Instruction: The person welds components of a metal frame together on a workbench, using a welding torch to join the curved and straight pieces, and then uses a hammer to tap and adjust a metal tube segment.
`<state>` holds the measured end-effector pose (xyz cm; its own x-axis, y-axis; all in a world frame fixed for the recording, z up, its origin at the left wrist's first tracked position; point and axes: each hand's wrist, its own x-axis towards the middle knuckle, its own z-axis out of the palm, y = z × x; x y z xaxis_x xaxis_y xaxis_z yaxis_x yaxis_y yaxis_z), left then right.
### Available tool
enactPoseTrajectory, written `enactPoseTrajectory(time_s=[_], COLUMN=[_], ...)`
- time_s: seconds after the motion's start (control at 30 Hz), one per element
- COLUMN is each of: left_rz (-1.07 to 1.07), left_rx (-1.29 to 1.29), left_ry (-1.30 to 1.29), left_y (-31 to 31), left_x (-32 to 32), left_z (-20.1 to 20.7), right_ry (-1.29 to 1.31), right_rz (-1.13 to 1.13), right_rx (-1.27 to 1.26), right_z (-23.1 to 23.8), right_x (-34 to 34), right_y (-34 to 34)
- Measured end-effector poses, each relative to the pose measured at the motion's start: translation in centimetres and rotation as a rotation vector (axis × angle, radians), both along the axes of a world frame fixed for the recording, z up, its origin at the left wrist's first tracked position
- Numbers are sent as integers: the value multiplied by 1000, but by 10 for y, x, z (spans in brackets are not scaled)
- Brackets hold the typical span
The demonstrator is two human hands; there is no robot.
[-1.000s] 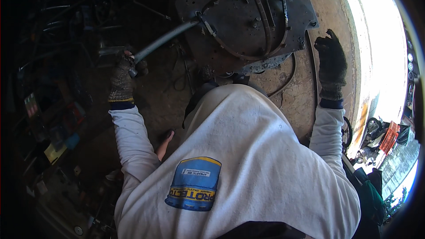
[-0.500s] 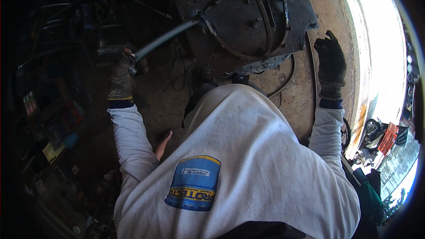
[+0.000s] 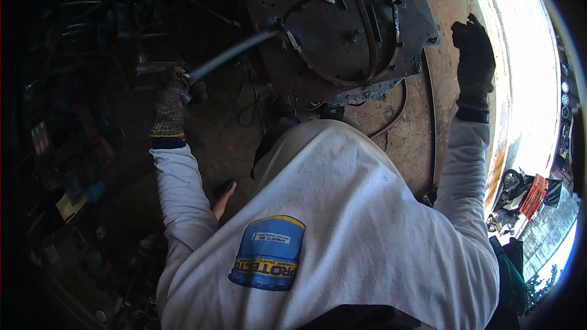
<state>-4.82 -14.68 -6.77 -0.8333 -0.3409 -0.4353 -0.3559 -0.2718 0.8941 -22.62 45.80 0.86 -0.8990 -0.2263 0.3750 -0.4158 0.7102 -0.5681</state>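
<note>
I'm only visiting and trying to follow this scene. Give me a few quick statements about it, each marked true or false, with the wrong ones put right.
1. The left hand grips a tube. True.
2. The right hand rests on the metal plate. False: it is out to the right of the plate, apart from it.
3. Both hands are bare. False: both wear gloves.
4. The tube's far end is over the plate. True.
5. The shirt is black. False: it is white with a blue and yellow print.

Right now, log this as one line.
Left hand: gripping metal tube; right hand: apart from plate; tube's far end: at curved frame
</note>
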Motion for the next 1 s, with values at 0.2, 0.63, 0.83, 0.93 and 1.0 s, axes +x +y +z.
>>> enactPoseTrajectory(time_s=[0.2, 0.63, 0.83, 0.93, 1.0], left_rz=[-26, 20, 3, 82, 91], left_rx=[-99, -188, -103, -88, -111], left_ry=[22, -11, 43, 19, 18], left_y=[1, 2, -30, -32, -25], left_x=[2, 26, 34, 36, 34], left_z=[-2, -17, -46, -54, -48], right_ry=[-154, -143, -217, -231, -231], right_rz=[-8, 4, 43, 25, 0], right_rx=[-505, -527, -694, -665, -637], right_z=[31, 41, 36, 38, 39], right_x=[-75, -93, -129, -140, -145], right_y=[-1, -26, -4, -8, -9])
